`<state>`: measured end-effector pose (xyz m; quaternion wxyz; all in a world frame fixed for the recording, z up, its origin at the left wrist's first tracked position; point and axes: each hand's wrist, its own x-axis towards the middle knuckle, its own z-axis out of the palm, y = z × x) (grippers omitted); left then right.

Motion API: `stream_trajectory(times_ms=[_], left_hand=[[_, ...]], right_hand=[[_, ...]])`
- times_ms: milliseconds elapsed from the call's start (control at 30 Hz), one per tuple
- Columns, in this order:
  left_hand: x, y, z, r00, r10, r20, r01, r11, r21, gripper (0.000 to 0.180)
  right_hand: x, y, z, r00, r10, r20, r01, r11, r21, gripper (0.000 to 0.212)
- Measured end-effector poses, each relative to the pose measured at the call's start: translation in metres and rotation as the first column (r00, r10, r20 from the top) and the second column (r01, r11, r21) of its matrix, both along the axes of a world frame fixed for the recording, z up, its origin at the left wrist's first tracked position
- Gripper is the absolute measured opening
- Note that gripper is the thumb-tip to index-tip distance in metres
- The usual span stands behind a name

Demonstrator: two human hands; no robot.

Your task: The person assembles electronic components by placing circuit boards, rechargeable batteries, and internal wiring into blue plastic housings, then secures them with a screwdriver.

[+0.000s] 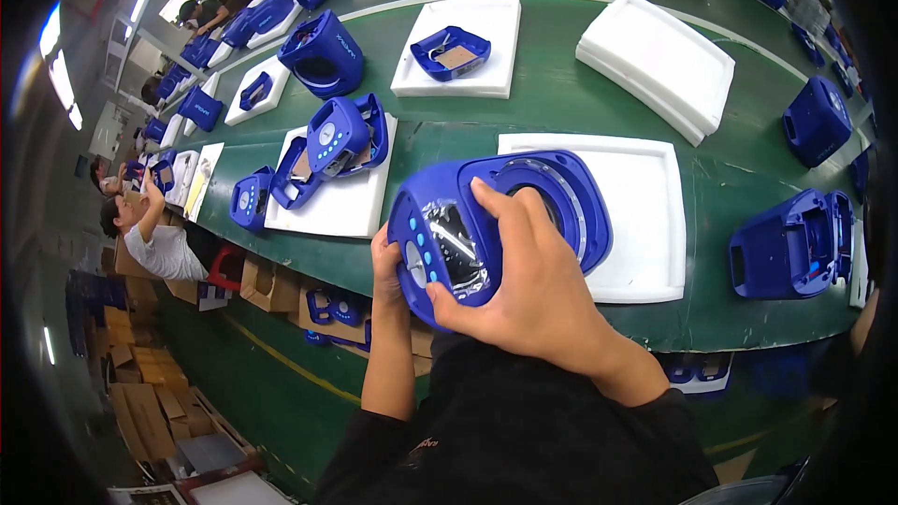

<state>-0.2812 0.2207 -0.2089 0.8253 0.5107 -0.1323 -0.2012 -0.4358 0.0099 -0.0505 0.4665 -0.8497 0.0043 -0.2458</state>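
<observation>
Both hands hold a blue plastic device housing (480,210), tilted in front of my chest. Its face carries a dark screen under glossy film, a row of light-blue buttons and a silver round dial; a large ring-shaped opening takes up the other side. My left hand (384,266) grips the end by the dial, with most of its fingers hidden behind. My right hand (538,285) spans the housing, thumb near the screen's lower corner and fingertips by the ring. Just beyond the housing, partly covered by it, lies a white foam tray (655,224) on the green bench.
To the left, blue housing parts (337,136) rest on a foam sheet (369,206). Farther back are an upright housing (327,51), an open shell (452,53) on foam and stacked foam slabs (659,56). More housings (790,248) stand right. A co-worker (168,243) sits far left.
</observation>
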Motion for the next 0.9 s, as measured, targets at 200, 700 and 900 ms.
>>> stream_trajectory(times_ms=[200, 700, 900], left_hand=[[0.016, -0.005, -0.016, 0.989, -0.02, 0.145, 0.04, 0.99, -0.136, 0.084], [0.064, -0.164, 0.123, 0.917, -0.184, 0.353, 0.235, 0.966, -0.109, 0.069], [0.097, -0.165, 0.039, 0.869, -0.323, 0.376, 0.194, 0.92, 0.341, 0.034]], right_hand=[[-0.007, 0.005, 0.009, 0.992, 0.016, 0.126, 0.0, 0.992, -0.123, 0.1], [0.056, -0.205, 0.059, 0.96, -0.218, 0.177, 0.092, 0.84, 0.535, 0.062], [0.097, -0.377, 0.083, 0.778, -0.618, 0.112, 0.435, 0.658, 0.615, 0.049]])
